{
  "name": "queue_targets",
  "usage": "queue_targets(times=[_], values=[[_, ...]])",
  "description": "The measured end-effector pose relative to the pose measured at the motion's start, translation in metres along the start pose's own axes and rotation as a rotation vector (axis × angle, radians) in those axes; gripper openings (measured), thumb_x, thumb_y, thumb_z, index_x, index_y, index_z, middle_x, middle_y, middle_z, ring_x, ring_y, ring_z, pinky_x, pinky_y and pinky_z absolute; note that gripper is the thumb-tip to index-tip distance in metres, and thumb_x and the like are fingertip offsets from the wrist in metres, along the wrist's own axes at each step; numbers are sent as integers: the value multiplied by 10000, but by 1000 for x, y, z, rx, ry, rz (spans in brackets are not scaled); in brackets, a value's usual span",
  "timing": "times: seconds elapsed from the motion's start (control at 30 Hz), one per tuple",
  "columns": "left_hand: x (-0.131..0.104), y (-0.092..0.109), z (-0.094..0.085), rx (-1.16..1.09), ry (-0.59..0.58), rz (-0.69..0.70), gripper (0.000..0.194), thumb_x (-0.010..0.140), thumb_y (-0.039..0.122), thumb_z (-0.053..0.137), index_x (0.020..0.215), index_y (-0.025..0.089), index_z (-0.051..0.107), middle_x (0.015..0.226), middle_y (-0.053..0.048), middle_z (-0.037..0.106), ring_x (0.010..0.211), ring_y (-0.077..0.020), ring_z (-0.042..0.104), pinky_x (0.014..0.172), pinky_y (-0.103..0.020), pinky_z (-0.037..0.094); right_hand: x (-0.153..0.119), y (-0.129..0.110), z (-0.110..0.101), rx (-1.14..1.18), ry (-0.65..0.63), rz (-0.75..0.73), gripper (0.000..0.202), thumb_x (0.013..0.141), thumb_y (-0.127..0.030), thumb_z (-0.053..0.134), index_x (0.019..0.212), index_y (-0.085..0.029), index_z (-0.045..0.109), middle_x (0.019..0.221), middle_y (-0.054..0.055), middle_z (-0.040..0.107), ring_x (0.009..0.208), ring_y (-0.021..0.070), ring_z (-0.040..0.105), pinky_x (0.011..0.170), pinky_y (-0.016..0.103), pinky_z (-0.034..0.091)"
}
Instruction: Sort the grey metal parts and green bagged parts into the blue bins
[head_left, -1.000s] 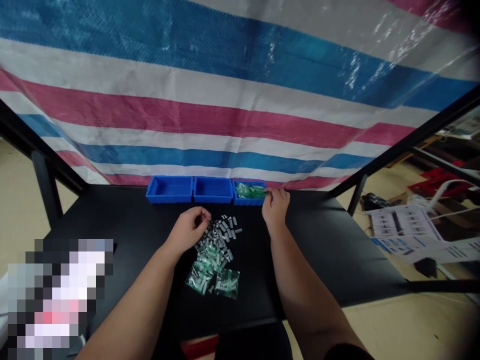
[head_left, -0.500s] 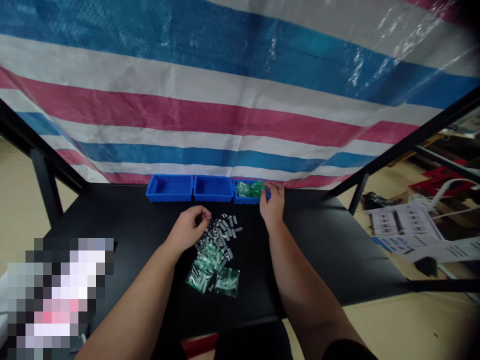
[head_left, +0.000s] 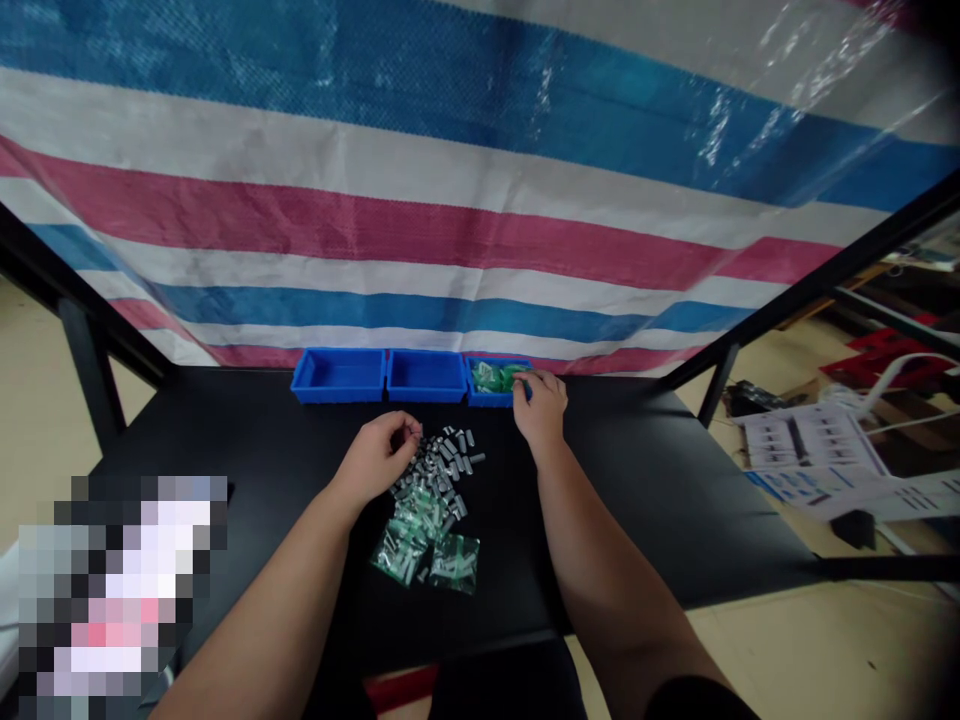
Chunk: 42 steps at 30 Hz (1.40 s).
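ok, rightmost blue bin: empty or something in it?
Not empty: green-tinted bags show inside the rightmost blue bin; the right hand partly covers its right end.

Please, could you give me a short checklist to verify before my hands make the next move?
1. Three blue bins in a row: ok, side by side.
2. Right hand at the right bin: ok, at its right end.
3. Green bags inside the right bin: ok, several visible.
4. Left hand at the loose parts: ok, fingers at the pile's far left.
5. Part held in the left fingers: cannot tell, too small.
6. Table bags separate from the loose parts: not ok, the heap runs together.
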<state>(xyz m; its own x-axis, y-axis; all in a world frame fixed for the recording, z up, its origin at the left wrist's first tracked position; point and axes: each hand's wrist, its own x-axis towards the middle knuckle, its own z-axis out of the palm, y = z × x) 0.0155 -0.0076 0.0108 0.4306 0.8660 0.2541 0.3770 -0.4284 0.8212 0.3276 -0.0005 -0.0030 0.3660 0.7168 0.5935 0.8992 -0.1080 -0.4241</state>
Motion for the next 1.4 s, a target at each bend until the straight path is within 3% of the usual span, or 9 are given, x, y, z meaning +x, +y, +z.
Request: queue_targets(times=[0.17, 0.4, 0.57, 0.7, 0.77, 0.93, 1.0, 1.2, 1.4], values=[[1, -1, 0, 7, 6, -2, 133, 916, 265, 599, 973, 196, 697, 800, -15, 676, 712, -142, 609, 641, -256, 436, 3, -4, -5, -14, 106, -80, 398, 928, -333, 518, 1262, -192, 682, 1339, 174, 600, 1251, 324, 532, 1109, 522, 388], [0, 0, 0, 6, -4, 3, 125, 915, 256, 593, 960, 199, 695, 793, -10, 668, 714, -141, 609, 646, -255, 440, -3, -6, -1, 0, -59, -12, 216, 925, -311, 531, 986, -249, 729, 1140, 79, 715, 1190, 299, 559, 1200, 682, 178], [1, -1, 0, 0, 1, 7, 126, 916, 257, 594, 960, 196, 695, 807, -15, 673, 716, -142, 611, 654, -257, 448, -2, -6, -1, -18, -31, -17, 334, 926, -319, 526, 1196, -224, 697, 1190, 128, 667, 1176, 316, 566, 1172, 677, 261], [1, -1, -1, -3, 5, -4, 124, 914, 261, 597, 948, 197, 698, 793, -15, 671, 713, -146, 612, 638, -259, 442, 1, -17, -18, 35, 54, -68, 293, 908, -343, 584, 1115, -189, 723, 1194, 175, 607, 1127, 325, 580, 1078, 559, 424], [1, 0, -1, -4, 9, -8, 122, 915, 261, 595, 942, 197, 696, 789, -14, 669, 716, -148, 612, 633, -258, 436, 1, -27, -33, 180, -59, -169, 237, 918, -337, 592, 1052, -191, 721, 1074, 139, 629, 1008, 281, 606, 974, 463, 493], [1, 2, -2, -8, 0, -1, 108, 907, 239, 596, 937, 197, 691, 791, -8, 668, 708, -142, 603, 670, -266, 448, -14, -62, -62, 490, -910, -421, 262, 832, -461, 794, 940, -227, 753, 825, 4, 588, 741, 165, 564, 692, 288, 463], [1, 3, -2, -10, 0, -3, 108, 908, 236, 595, 938, 192, 689, 789, -9, 667, 705, -141, 601, 677, -268, 450, -24, -80, -66, 513, -1082, -471, 387, 739, -513, 881, 986, -239, 766, 847, -8, 594, 753, 157, 563, 686, 277, 441], [2, 3, -2, 0, 1, -9, 120, 910, 227, 594, 961, 185, 694, 802, -12, 674, 724, -141, 605, 703, -273, 456, -54, -117, -60, 346, -1134, -650, 471, 644, -477, 951, 982, -241, 721, 908, -14, 645, 806, 172, 568, 815, 323, 416], [2, 1, -2, 3, -2, -11, 118, 906, 235, 602, 958, 187, 697, 802, -6, 670, 718, -135, 602, 688, -267, 448, -59, -116, -56, 357, -1170, -651, 289, 741, -271, 848, 999, -245, 720, 933, -9, 642, 825, 161, 574, 764, 285, 421]])
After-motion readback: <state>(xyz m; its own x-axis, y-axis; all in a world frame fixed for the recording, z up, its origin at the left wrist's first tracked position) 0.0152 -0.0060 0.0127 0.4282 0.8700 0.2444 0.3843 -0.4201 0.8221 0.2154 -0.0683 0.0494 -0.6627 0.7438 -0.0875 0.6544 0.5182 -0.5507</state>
